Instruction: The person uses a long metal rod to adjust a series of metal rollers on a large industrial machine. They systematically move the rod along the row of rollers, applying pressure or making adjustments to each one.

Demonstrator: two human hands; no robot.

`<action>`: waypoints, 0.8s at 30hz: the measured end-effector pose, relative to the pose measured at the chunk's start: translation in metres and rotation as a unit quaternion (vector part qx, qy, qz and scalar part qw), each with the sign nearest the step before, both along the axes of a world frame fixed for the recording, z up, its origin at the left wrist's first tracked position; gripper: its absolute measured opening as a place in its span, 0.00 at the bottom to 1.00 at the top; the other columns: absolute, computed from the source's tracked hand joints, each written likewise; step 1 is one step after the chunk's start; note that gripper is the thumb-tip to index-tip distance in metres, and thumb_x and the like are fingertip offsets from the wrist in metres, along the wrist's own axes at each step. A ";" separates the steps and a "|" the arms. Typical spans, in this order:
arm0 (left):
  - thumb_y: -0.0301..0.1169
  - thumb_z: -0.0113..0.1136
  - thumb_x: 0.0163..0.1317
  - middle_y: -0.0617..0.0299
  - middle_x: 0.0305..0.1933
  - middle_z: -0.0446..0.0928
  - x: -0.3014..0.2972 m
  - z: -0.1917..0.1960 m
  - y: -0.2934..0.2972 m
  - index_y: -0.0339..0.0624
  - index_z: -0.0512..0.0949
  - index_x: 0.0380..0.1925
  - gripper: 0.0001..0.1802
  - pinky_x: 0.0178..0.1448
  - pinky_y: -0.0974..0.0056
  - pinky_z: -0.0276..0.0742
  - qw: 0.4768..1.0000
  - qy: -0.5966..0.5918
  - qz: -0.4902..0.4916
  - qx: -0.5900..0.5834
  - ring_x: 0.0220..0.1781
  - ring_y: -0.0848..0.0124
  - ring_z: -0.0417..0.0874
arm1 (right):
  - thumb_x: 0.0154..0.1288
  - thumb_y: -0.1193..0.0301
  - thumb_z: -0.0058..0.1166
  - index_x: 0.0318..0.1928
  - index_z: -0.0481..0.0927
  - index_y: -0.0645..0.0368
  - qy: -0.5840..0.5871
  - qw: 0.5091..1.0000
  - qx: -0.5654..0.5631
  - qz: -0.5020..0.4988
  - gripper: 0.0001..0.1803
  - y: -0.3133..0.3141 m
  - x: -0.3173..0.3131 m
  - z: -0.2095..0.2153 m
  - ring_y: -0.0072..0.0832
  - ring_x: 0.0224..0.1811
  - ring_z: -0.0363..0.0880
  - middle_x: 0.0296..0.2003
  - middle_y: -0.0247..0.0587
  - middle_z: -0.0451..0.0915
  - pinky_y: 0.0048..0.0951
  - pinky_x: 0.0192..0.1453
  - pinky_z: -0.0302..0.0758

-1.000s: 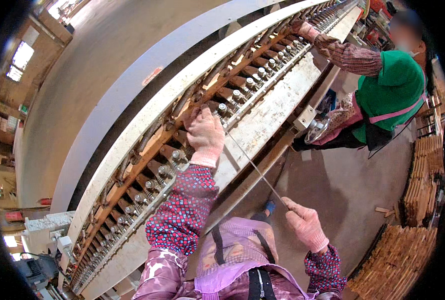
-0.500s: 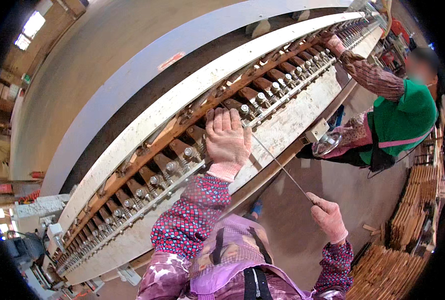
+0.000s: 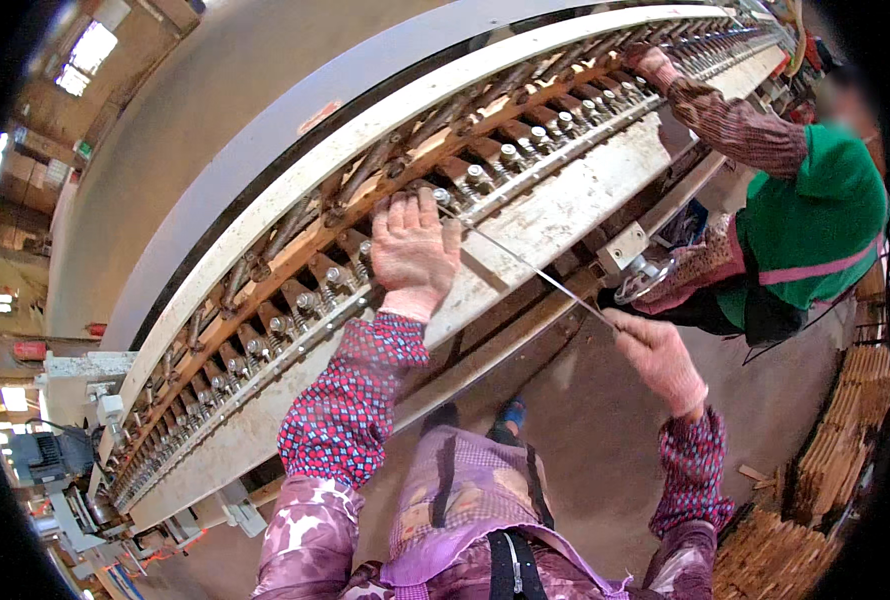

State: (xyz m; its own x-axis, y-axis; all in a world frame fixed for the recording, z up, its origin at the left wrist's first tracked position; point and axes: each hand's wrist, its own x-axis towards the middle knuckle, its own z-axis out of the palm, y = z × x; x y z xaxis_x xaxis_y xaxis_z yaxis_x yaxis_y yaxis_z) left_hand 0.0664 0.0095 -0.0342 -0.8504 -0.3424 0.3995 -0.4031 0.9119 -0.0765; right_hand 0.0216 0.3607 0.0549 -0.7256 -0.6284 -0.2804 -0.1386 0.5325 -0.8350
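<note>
My left hand point(image 3: 412, 245), in a pink glove, lies flat with fingers spread on the wooden strips and metal clamps of a long curved press machine point(image 3: 555, 215). My right hand point(image 3: 655, 355), also gloved, is closed on the near end of a thin metal rod point(image 3: 525, 265). The rod runs up and left from that hand to the clamp row just right of my left hand. Both sleeves are red patterned cloth.
Another person in a green top point(image 3: 825, 215) sits at the right, one hand point(image 3: 650, 62) reaching onto the same machine. Stacks of wooden strips point(image 3: 835, 450) stand on the floor at the right. A grey motor unit point(image 3: 50, 460) sits at the machine's left end.
The view has shifted along the machine. My left hand stays pressed on the clamp row with its fingers now spread flatter, and my right hand still holds the rod, a little higher.
</note>
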 end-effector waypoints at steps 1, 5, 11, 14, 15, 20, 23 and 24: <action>0.54 0.44 0.68 0.55 0.66 0.73 -0.002 0.001 0.001 0.37 0.67 0.67 0.37 0.76 0.50 0.53 0.999 -0.039 0.012 -0.006 0.70 0.58 0.68 | 0.69 0.74 0.51 0.61 0.78 0.65 0.011 1.000 -0.015 0.012 0.21 0.003 -0.009 -0.004 0.16 0.44 0.77 0.42 0.34 0.84 0.21 0.52 0.75; 0.54 0.38 0.70 0.59 0.68 0.71 -0.010 0.014 0.007 0.37 0.61 0.72 0.39 0.75 0.53 0.52 0.990 -0.134 0.036 0.019 0.71 0.64 0.66 | 0.70 0.72 0.51 0.61 0.77 0.65 -0.036 0.995 -0.088 0.000 0.21 0.016 -0.007 -0.081 0.17 0.46 0.79 0.46 0.37 0.86 0.21 0.53 0.75; 0.54 0.30 0.73 0.62 0.77 0.59 -0.001 0.058 0.028 0.46 0.53 0.77 0.37 0.78 0.53 0.47 0.956 -0.276 0.083 0.059 0.77 0.66 0.59 | 0.72 0.69 0.53 0.62 0.78 0.60 0.053 0.991 -0.126 0.006 0.20 -0.013 0.007 -0.105 0.33 0.56 0.83 0.55 0.52 0.83 0.29 0.61 0.76; 0.54 0.36 0.74 0.53 0.77 0.61 0.037 0.055 0.043 0.43 0.59 0.74 0.37 0.82 0.51 0.43 0.973 -0.179 0.009 0.146 0.80 0.58 0.58 | 0.70 0.72 0.54 0.61 0.78 0.65 0.090 0.986 -0.140 0.026 0.21 0.006 0.047 -0.086 0.38 0.60 0.82 0.54 0.58 0.82 0.31 0.62 0.76; 0.52 0.40 0.73 0.51 0.74 0.65 0.058 0.056 0.045 0.42 0.61 0.73 0.35 0.82 0.52 0.46 0.975 -0.141 0.006 0.174 0.77 0.56 0.61 | 0.69 0.72 0.55 0.61 0.78 0.64 0.079 0.986 -0.145 0.017 0.21 0.010 0.067 -0.080 0.39 0.57 0.84 0.52 0.59 0.83 0.31 0.59 0.77; 0.48 0.54 0.68 0.43 0.65 0.73 0.134 0.043 0.039 0.44 0.66 0.69 0.33 0.78 0.51 0.58 0.966 0.015 0.049 0.254 0.70 0.46 0.69 | 0.67 0.74 0.56 0.61 0.79 0.60 -0.006 0.994 -0.106 0.022 0.22 0.003 0.142 -0.043 0.35 0.49 0.87 0.48 0.54 0.85 0.30 0.54 0.79; 0.50 0.55 0.68 0.41 0.68 0.70 0.158 0.048 0.015 0.44 0.64 0.71 0.36 0.79 0.48 0.56 0.964 0.002 0.164 0.210 0.73 0.45 0.66 | 0.68 0.77 0.54 0.63 0.77 0.63 -0.025 0.987 -0.154 0.041 0.23 -0.020 0.169 -0.048 0.25 0.53 0.82 0.52 0.48 0.85 0.27 0.54 0.77; 0.53 0.53 0.68 0.41 0.71 0.67 0.172 0.034 -0.001 0.44 0.61 0.73 0.39 0.81 0.48 0.51 0.972 0.006 0.199 0.124 0.75 0.46 0.63 | 0.69 0.77 0.54 0.64 0.76 0.63 -0.067 0.986 -0.147 0.044 0.23 -0.027 0.178 -0.053 0.21 0.48 0.81 0.51 0.41 0.84 0.24 0.52 0.77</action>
